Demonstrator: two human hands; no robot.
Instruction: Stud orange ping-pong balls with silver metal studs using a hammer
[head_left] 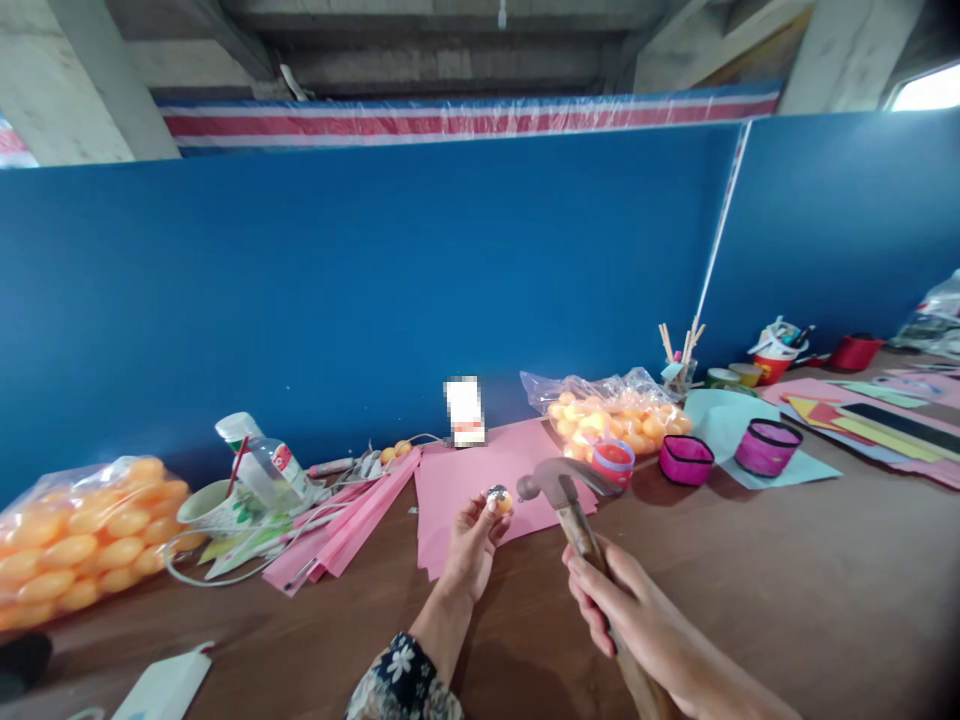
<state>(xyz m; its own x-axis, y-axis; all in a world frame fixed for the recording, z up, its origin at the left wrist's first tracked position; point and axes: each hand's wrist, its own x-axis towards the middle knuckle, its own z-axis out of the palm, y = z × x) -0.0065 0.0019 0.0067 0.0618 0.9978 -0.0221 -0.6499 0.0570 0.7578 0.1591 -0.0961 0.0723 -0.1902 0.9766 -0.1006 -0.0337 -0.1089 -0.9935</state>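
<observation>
My left hand [471, 545] is raised over the brown table [787, 590] and pinches a small orange ball [500, 498] with a shiny patch on it between fingertips. My right hand [626, 610] is wrapped round the wooden handle of a claw hammer [564, 490]. The hammer's metal head sits just right of the ball, very close to it, above a pink paper sheet [465, 475].
Bags of orange balls lie at the far left [75, 540] and centre right [611, 410]. A mug [214, 508], a plastic bottle [266, 465], pink paper strips [352, 525], small pink pots [765, 447] and coloured paper [877, 420] line the blue partition.
</observation>
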